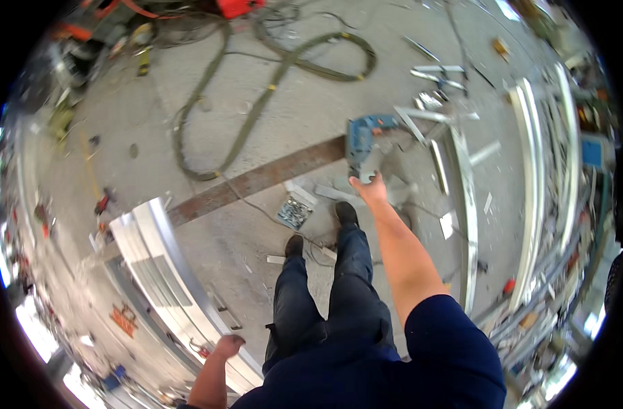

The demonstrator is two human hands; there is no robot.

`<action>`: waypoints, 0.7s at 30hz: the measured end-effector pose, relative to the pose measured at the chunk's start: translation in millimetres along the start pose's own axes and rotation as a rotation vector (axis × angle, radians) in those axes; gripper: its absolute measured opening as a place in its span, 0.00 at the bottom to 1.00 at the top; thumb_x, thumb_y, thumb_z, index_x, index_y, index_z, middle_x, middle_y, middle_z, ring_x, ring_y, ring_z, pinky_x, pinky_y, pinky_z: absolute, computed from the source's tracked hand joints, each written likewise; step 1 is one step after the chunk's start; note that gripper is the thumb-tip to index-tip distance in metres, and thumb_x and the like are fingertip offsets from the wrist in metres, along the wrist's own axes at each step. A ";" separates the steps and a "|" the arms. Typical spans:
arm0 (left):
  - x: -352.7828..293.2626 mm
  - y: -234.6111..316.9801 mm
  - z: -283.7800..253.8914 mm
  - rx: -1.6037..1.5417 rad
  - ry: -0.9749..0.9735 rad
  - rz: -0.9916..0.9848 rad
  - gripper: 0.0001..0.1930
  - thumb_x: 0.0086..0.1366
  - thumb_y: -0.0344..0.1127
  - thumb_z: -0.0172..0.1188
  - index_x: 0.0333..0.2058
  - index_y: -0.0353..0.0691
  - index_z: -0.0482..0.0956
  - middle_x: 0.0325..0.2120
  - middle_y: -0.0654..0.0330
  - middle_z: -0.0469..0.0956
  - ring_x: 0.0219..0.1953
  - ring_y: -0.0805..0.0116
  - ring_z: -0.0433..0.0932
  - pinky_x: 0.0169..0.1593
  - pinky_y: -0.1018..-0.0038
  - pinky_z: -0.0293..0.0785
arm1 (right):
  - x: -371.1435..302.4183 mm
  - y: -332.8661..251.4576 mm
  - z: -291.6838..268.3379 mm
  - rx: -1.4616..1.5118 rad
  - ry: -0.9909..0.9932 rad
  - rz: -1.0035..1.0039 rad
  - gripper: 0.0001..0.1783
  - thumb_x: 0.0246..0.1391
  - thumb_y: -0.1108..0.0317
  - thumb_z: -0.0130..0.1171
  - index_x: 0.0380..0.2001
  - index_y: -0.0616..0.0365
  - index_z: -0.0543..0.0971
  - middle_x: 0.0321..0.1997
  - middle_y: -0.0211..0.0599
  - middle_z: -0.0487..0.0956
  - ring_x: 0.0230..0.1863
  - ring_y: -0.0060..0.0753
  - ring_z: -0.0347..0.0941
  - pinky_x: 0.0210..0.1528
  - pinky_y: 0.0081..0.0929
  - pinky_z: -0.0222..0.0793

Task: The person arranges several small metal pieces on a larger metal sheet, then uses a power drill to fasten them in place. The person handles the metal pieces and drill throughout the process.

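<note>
reaching out with the right hand (370, 187), i am stretching the arm forward and down toward the blue power drill (363, 136) that is lying on the concrete floor (304, 109) just beyond my shoes; the fingers are spreading apart, clamped on nothing, and not yet touching the tool. the drill is sitting at the far end of a rusty brown steel strip (257, 180), beside a scatter of short silvery aluminium offcuts (434, 102). i am judging it to be fairly heavy for its size, rigid, with a hard plastic body, so the pistol handle looks like the place to take it, keeping clear of the chuck end. the left hand (227, 345) is hanging low at my side, fingers curling together in a loose fist, near the edge of a long pale metal frame (154, 259) lying flat, smooth and glossy; whether it is touching the frame i cannot tell. nearer my feet a small open box of screws (296, 211) is glinting grey. farther out a thick olive hose (270, 88) is looping over the dusty floor, and long white profiles (529, 198) are lying stacked on the right.
</note>
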State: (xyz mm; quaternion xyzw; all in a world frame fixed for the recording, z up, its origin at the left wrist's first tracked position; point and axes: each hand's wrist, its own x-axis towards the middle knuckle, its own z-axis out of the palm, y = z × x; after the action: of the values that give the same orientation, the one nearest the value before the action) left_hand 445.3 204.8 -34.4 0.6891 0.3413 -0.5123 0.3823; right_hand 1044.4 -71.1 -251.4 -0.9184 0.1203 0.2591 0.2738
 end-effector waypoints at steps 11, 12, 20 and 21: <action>-204.6 96.2 227.7 -0.665 0.252 -0.658 0.17 0.60 0.48 0.58 0.37 0.42 0.86 0.32 0.48 0.83 0.39 0.53 0.82 0.46 0.64 0.76 | 30.1 -28.2 28.5 0.305 0.005 0.052 0.28 0.40 0.66 0.68 0.46 0.66 0.75 0.44 0.44 0.80 0.43 0.40 0.76 0.47 0.38 0.70; -207.6 114.5 230.5 -0.737 0.250 -0.705 0.18 0.60 0.50 0.58 0.37 0.42 0.86 0.31 0.48 0.83 0.38 0.53 0.82 0.47 0.63 0.76 | 19.2 -18.6 20.3 0.323 -0.035 -0.103 0.26 0.40 0.64 0.67 0.44 0.66 0.77 0.42 0.43 0.80 0.42 0.39 0.76 0.46 0.37 0.70; -162.5 150.7 256.7 -0.857 0.448 -0.448 0.28 0.64 0.62 0.52 0.42 0.41 0.84 0.38 0.48 0.82 0.44 0.47 0.79 0.50 0.59 0.73 | -122.3 14.7 -109.8 -0.069 -0.487 -0.190 0.16 0.37 0.70 0.65 0.32 0.68 0.78 0.27 0.38 0.79 0.26 0.34 0.74 0.30 0.32 0.70; -159.6 145.9 266.1 -0.857 0.578 -0.381 0.28 0.65 0.61 0.52 0.43 0.40 0.83 0.40 0.49 0.81 0.45 0.47 0.79 0.50 0.59 0.73 | -149.4 13.3 -121.6 -0.112 -0.610 -0.162 0.13 0.37 0.69 0.66 0.27 0.67 0.79 0.21 0.36 0.78 0.20 0.32 0.73 0.24 0.31 0.67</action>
State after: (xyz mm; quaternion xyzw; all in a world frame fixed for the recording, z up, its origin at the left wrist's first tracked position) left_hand 414.0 -110.4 97.1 0.5104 0.7292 -0.1775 0.4198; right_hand 964.4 -139.0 -89.3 -0.8186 -0.0552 0.5062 0.2658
